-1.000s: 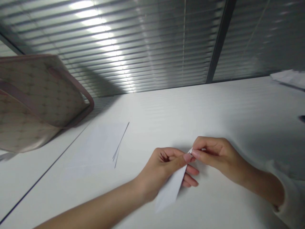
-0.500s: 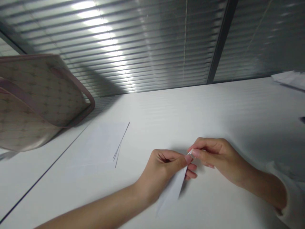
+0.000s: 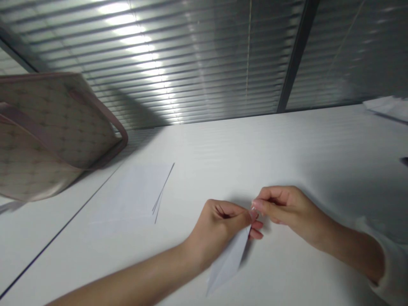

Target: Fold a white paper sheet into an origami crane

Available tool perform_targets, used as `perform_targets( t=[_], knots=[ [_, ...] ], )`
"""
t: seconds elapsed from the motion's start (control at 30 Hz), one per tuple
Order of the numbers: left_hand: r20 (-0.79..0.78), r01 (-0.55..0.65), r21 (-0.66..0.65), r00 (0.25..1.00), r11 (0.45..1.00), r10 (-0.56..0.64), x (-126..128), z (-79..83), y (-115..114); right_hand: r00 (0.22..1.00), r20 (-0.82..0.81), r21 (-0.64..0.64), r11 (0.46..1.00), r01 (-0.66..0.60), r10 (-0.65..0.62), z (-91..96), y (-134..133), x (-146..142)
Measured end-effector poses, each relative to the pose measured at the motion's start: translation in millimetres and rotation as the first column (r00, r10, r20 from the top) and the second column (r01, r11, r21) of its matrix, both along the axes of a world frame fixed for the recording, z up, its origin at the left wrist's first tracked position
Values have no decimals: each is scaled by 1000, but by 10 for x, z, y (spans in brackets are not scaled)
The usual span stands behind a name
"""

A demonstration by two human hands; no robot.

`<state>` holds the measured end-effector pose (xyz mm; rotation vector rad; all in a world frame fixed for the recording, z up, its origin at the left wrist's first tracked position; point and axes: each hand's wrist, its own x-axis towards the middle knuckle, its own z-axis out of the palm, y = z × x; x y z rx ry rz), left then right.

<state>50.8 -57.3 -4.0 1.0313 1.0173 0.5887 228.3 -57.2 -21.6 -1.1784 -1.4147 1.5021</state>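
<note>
A folded piece of white paper (image 3: 230, 262) slants down from my hands, narrow at its upper tip and wider below. My left hand (image 3: 225, 223) is closed on it near the tip, thumb on top and fingers curled beneath. My right hand (image 3: 282, 206) pinches the very tip between thumb and forefinger, right beside the left thumb. Part of the paper is hidden behind my left hand and wrist.
Several white sheets (image 3: 134, 193) lie on the white table (image 3: 219, 157) to the left. A patterned bag with pink trim (image 3: 54, 127) stands at the far left. Crumpled white paper (image 3: 390, 106) lies at the back right. Window blinds (image 3: 197, 63) rise behind the table.
My right thumb and fingers have moved slightly left and down over the paper's tip, covering more of it. The lower end of the paper has shifted a little and shows more.
</note>
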Motion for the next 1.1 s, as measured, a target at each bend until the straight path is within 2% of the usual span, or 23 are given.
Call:
perform_targets(
  t=[0.17,0.27,0.47,0.63,0.83,1.0,1.1],
  knots=[
    [37,-9,-17,999,1000,9,0,10,-17,1000,4,-81,996,-28,28,-20,22,5],
    [43,3,-9,999,1000,-2,-7,9,-21,998,-24,-88,995,-55,53,-9,21,4],
    [35,53,24,998,998,-54,-24,-15,-6,997,-76,-92,996,-10,3,2,-27,-56],
    [37,4,12,999,1000,-4,-6,-32,-1,994,-103,-131,991,16,-29,-53,2,-57],
    [66,-23,-32,998,999,25,4,-66,25,970,-240,-169,986,-13,-29,-140,78,-3],
    [77,-13,-19,997,1000,15,5,-78,9,990,-140,-136,991,5,-25,-57,13,-44],
    [53,-10,-5,999,1000,11,14,-73,0,990,-138,-133,991,1,-20,-26,-26,-78]
  ],
)
